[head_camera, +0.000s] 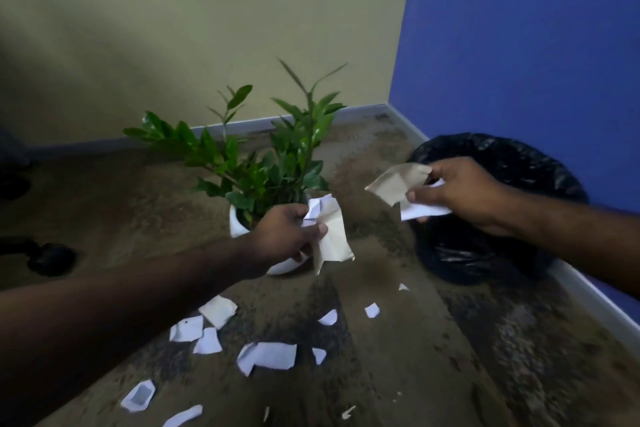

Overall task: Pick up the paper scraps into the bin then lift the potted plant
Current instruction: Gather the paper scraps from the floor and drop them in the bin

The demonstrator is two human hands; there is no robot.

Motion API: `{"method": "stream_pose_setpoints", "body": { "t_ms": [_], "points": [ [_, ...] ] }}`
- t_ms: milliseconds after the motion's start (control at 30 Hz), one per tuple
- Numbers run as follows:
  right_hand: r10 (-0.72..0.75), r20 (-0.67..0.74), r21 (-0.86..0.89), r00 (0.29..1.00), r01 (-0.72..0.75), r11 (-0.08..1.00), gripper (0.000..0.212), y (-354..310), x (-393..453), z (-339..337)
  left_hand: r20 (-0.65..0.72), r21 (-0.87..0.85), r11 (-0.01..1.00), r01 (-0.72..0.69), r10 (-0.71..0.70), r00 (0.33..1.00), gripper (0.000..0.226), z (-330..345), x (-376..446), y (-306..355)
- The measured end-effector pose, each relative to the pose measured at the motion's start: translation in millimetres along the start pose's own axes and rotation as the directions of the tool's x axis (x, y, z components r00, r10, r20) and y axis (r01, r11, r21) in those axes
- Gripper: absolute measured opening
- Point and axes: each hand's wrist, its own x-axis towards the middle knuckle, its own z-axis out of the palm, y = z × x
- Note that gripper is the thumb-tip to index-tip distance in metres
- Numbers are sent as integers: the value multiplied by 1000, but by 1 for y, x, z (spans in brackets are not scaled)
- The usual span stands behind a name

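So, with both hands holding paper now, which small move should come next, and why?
Probably carry the right hand a little further over the bin and let go of its scraps. That hand is already at the black liner's rim, while the left hand holds paper in front of the potted plant.

Plant, bin and scraps around the two hands

The left hand (287,229) grips a crumpled scrap (329,229) in front of the potted plant (256,163), which stands on the floor (450,357) behind it. The right hand (457,194) holds more scraps (398,184) over the near rim of the bin (498,211), which sits by the wall (519,45). Loose paper scraps (266,355) lie on the floor below and nearer than both hands.
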Motion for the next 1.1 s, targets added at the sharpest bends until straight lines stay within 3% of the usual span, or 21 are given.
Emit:
{"method": "stream_pose_setpoints", "body": {
  "t_ms": [233,300,400,433,567,700,800,1000,1100],
  "points": [
    [194,-265,341,944,-97,935,9,32,22,-77,80,-117,989,-92,102,992,16,46,19,64],
    [261,-326,358,909,-137,924,16,47,24,-93,89,-116,988,-105,116,989,17,57,25,77],
    [322,-429,237,844,-239,942,19,69,25,-109,104,-80,988,-130,138,985,20,75,35,96],
    [338,-426,214,840,-269,939,15,73,24,-112,104,-69,989,-132,139,985,22,82,38,103],
    [401,-317,310,860,-305,900,50,85,24,-123,73,-186,977,-109,124,990,23,116,48,131],
    [413,-316,420,854,-265,868,29,87,30,-131,23,-377,924,-58,72,997,10,157,60,155],
    [452,-276,537,848,-254,805,22,86,32,-130,104,-432,902,7,42,994,15,179,71,169],
    [455,-224,490,862,-304,817,27,82,34,-122,243,-286,958,31,41,969,67,194,85,172],
    [430,-287,479,856,-261,838,30,82,38,-118,236,-247,969,-9,69,969,67,190,85,166]
  ]
}}
